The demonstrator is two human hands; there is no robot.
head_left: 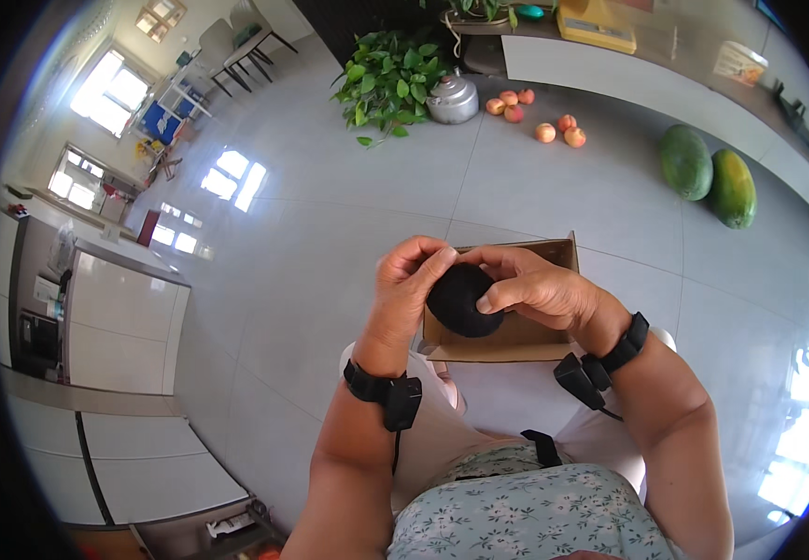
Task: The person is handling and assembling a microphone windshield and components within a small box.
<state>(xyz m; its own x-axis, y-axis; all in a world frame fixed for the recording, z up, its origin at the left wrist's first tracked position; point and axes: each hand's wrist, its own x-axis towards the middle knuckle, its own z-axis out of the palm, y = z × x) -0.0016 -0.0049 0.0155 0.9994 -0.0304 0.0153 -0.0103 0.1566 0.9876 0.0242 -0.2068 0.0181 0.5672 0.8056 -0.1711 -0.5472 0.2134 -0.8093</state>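
Observation:
Between my two hands, above an open cardboard box, is a round black bundle that looks like soft fabric; its exact kind I cannot make out. The fingers of my left hand pinch at its upper left edge. My right hand grips it from the right, thumb pressed onto its front. The fingertips of both hands nearly meet at the bundle's top. The box sits at my knees, and my hands and the bundle hide much of its inside. Each wrist wears a black strap with a small black device.
Beyond the box, several peaches lie on the grey tiled floor beside a metal kettle and a leafy plant. Two large green melons rest at the far right, before a low white cabinet. Cabinets with an open drawer stand left.

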